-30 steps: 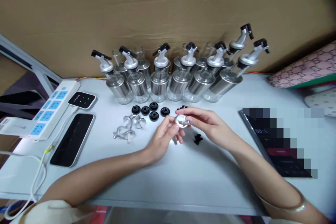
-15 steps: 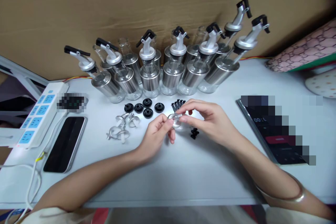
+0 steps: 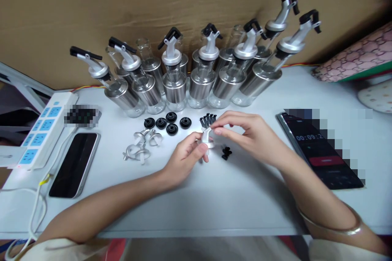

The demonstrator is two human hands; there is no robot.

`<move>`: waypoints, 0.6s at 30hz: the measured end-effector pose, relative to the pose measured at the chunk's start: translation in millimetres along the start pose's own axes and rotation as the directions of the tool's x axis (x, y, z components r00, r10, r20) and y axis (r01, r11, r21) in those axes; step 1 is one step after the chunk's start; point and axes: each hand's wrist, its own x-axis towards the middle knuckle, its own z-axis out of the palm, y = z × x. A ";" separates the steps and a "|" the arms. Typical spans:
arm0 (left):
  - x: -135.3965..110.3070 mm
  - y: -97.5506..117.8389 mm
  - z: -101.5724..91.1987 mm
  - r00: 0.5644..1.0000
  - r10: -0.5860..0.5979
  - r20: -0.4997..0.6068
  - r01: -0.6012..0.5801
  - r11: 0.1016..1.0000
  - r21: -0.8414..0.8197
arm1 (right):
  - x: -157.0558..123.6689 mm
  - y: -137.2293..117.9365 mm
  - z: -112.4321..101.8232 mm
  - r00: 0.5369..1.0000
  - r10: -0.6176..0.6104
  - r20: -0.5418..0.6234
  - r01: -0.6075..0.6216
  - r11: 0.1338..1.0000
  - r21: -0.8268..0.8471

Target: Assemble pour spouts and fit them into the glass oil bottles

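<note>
My left hand (image 3: 183,157) pinches a small silver pour-spout cap (image 3: 207,138) just above the white table (image 3: 214,200). My right hand (image 3: 245,130) closes its thumb and forefinger on the top of the same cap. Right beside the hands stand several small black stoppers (image 3: 208,120), and a few loose black bits (image 3: 226,153) lie under my right wrist. Several black round gaskets (image 3: 167,122) and several bare silver spout caps (image 3: 139,147) lie to the left. A row of steel-and-glass dispenser bottles (image 3: 174,85) with spouts stands behind.
A dark phone (image 3: 75,164) and a white power strip (image 3: 39,134) with blue sockets lie at the left. A tablet (image 3: 321,151) showing a timer sits at the right. A cardboard wall backs the table, and a pink patterned cushion (image 3: 355,61) is at far right.
The cap has been turned in my fingers from lying flat-faced to standing with its spout up. The head camera dropped a little, so the bottles sit higher in view.
</note>
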 end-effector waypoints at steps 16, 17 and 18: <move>-0.3 0.1 -1.0 0.999 0.003 -0.034 -0.004 1.000 -0.016 | -5.4 21.8 -20.6 0.922 0.188 0.337 -0.104 0.962 -0.251; -0.4 0.5 -0.8 0.999 0.002 -0.036 -0.003 1.000 -0.015 | -5.7 24.7 -19.5 0.940 0.170 0.297 -0.092 0.962 -0.256; -0.5 0.9 -0.7 0.999 -0.002 -0.036 0.001 1.000 -0.014 | -5.9 27.5 -18.4 0.954 0.149 0.259 -0.079 0.961 -0.264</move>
